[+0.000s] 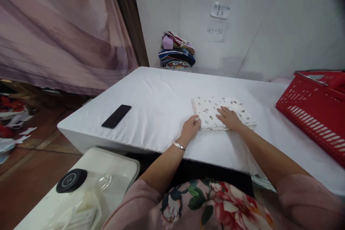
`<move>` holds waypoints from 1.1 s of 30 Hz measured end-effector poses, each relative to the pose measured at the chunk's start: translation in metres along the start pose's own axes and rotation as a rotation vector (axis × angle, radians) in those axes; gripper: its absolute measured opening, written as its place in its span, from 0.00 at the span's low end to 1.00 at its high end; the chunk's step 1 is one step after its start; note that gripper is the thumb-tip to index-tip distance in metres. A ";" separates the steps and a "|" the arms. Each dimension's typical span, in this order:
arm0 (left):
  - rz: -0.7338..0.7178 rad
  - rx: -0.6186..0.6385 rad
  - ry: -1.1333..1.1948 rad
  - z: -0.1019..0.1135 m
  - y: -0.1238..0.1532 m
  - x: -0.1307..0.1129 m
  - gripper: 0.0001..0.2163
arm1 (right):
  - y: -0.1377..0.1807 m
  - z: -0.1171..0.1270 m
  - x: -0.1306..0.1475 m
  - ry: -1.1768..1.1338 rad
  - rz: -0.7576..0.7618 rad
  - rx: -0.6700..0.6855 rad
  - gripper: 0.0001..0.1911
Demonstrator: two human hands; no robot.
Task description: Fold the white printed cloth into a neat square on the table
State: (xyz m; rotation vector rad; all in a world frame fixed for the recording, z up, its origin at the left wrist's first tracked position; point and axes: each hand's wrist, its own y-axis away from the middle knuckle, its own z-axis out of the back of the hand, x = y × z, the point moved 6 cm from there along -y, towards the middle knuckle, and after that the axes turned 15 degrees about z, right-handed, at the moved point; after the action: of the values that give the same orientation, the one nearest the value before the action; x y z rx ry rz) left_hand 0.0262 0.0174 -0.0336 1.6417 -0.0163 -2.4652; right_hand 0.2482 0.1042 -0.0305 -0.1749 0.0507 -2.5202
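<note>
A folded white cloth [218, 106] with a small scattered print lies flat on the white-covered table [161, 115], its layers showing along the front edge. My left hand [190, 128], with a silver bracelet at the wrist, is curled at the cloth's near left corner and closed on its edge. On top of the cloth my right hand [229, 118] lies flat with the fingers spread, toward the middle of the near side.
A black phone [116, 116] rests at the table's left. Piled fabrics [177, 52] stand beyond the far edge by the wall, below paper notes [216, 31]. On the right is a red basket [315, 106]. A white surface with a black round object [72, 180] is at lower left.
</note>
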 end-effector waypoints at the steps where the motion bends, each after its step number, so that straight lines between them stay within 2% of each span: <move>1: -0.005 0.011 -0.019 -0.001 0.001 -0.001 0.17 | -0.001 0.001 -0.001 -0.005 -0.001 0.003 0.27; 4: -0.012 0.028 -0.084 -0.002 0.002 -0.001 0.21 | -0.003 0.006 0.001 -0.057 -0.012 0.020 0.28; 7: -0.003 0.033 -0.097 -0.003 0.000 0.000 0.20 | -0.005 0.012 0.010 -0.098 -0.039 0.012 0.30; 13: 0.014 0.021 -0.057 -0.005 -0.003 0.003 0.18 | 0.002 0.004 0.041 -0.006 0.073 0.001 0.29; 20: 0.000 -0.027 -0.082 -0.002 -0.003 0.003 0.15 | 0.001 0.001 0.042 0.011 0.080 0.010 0.30; 22: -0.079 -0.111 -0.134 0.003 0.002 -0.006 0.13 | 0.000 0.002 0.042 0.018 0.072 0.005 0.29; 25: -0.300 -0.203 -0.282 0.003 0.013 -0.031 0.13 | 0.000 0.002 0.044 0.008 0.070 0.006 0.29; 29: -0.519 -0.104 -0.532 -0.022 0.021 -0.054 0.15 | 0.000 0.005 0.047 -0.031 0.076 0.013 0.31; 33: -0.548 0.017 -0.717 -0.045 0.019 -0.048 0.18 | 0.000 0.017 0.036 -0.101 0.053 0.001 0.30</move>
State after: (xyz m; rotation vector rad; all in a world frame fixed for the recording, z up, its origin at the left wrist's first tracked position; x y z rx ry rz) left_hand 0.0883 0.0102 -0.0054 0.7341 0.3586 -3.3341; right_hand 0.2211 0.0837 -0.0100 -0.2961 0.0131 -2.4551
